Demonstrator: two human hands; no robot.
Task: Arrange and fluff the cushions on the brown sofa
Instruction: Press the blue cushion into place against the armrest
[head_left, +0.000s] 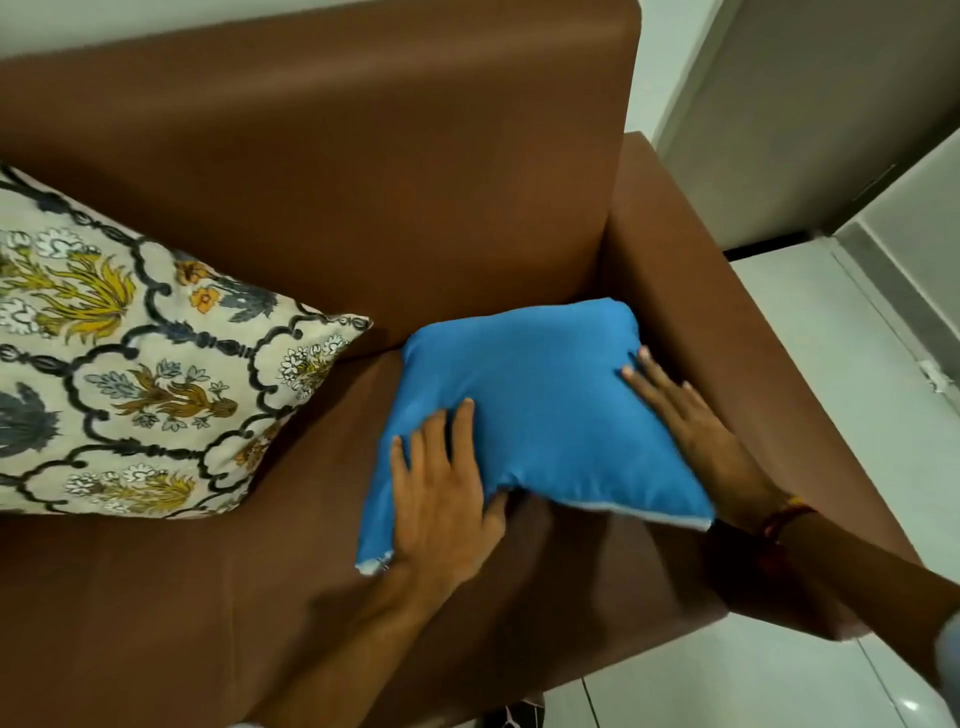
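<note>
A small blue cushion lies tilted on the seat of the brown sofa, near its right armrest. My left hand grips the cushion's lower left edge, fingers on top and thumb tucked underneath. My right hand lies flat on the cushion's right side with fingers spread. A larger cream cushion with a floral pattern leans against the backrest at the left, apart from the blue one.
The sofa's right armrest runs close beside the blue cushion. White tiled floor and a grey wall or door lie to the right. A red thread band circles my right wrist.
</note>
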